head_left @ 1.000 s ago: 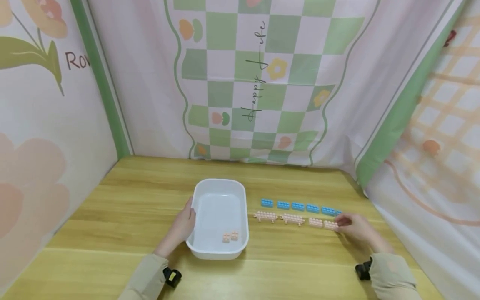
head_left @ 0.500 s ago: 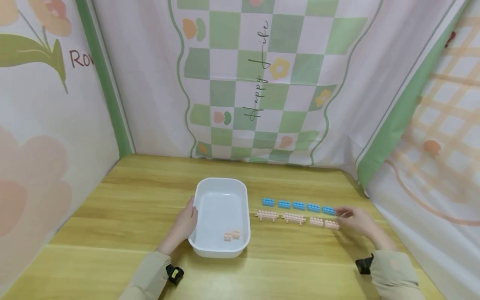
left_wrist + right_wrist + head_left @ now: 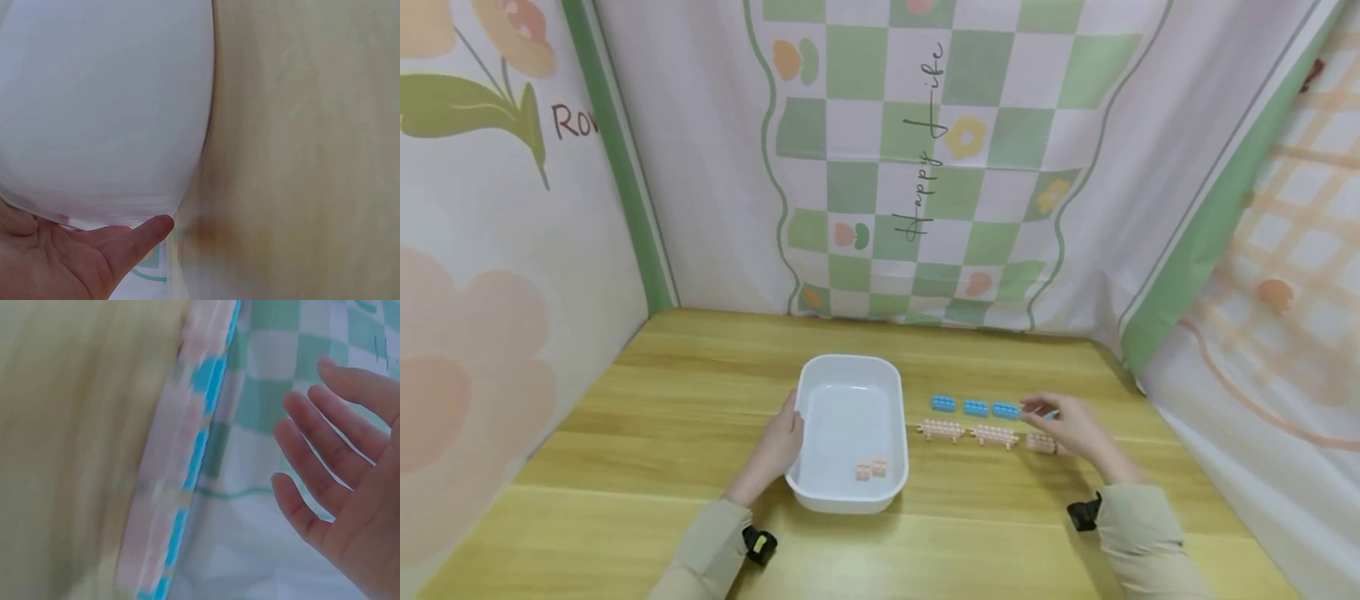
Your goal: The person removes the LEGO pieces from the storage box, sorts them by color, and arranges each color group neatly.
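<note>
My left hand (image 3: 780,437) holds the left side of a white plastic basin (image 3: 850,504), its thumb at the rim and its fingers against the outer wall (image 3: 112,125). Two small peach toy bricks (image 3: 872,469) lie inside the basin near its front. My right hand (image 3: 1063,421) hovers over the right part of a row of blue toy bricks (image 3: 975,408), hiding some of them. In the right wrist view its fingers (image 3: 319,462) are spread and loosely bent, with nothing held.
In front of the blue row runs a line of pale pink brick pieces (image 3: 995,435), its right end partly covered by my right hand. A patterned curtain (image 3: 857,267) hangs along the back edge of the wooden table (image 3: 955,542).
My right hand has moved left along the blue row from its right end, covering bricks that were visible before. My left hand stays at the basin. The head view has shifted slightly.
</note>
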Tool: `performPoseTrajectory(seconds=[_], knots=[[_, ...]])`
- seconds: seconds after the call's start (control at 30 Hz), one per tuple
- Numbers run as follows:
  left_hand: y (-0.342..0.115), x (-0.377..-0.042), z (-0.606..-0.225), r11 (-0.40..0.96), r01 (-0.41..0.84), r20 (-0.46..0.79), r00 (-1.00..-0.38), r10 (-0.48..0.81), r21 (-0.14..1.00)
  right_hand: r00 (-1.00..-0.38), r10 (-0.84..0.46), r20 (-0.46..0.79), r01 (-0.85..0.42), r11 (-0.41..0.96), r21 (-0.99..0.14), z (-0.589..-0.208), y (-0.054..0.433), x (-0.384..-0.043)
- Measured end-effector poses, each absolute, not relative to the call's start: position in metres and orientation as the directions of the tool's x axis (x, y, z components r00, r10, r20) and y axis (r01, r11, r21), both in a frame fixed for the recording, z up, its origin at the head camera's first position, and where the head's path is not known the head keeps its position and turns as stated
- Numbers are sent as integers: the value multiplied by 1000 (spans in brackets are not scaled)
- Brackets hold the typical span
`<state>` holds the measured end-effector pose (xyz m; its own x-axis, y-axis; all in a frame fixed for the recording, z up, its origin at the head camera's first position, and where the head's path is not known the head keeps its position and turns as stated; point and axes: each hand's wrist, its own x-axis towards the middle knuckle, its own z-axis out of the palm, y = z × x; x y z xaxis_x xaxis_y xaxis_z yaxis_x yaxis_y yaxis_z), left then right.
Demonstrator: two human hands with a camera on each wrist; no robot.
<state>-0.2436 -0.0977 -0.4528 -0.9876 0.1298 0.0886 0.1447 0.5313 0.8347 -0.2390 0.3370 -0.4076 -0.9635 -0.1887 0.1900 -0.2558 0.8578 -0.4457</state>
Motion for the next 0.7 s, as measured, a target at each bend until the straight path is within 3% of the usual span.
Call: performPoseTrajectory(seconds=[0.4,0.7], knots=[[-96,-242,-451,518,135,82,-989,124,844,-924,-334,188,-382,759,-527,-402,263,-250],[-96,-244,-452,521,103,50,-992,116,847,-876,-437,205,-476,715,-512,-389,217,-251]])
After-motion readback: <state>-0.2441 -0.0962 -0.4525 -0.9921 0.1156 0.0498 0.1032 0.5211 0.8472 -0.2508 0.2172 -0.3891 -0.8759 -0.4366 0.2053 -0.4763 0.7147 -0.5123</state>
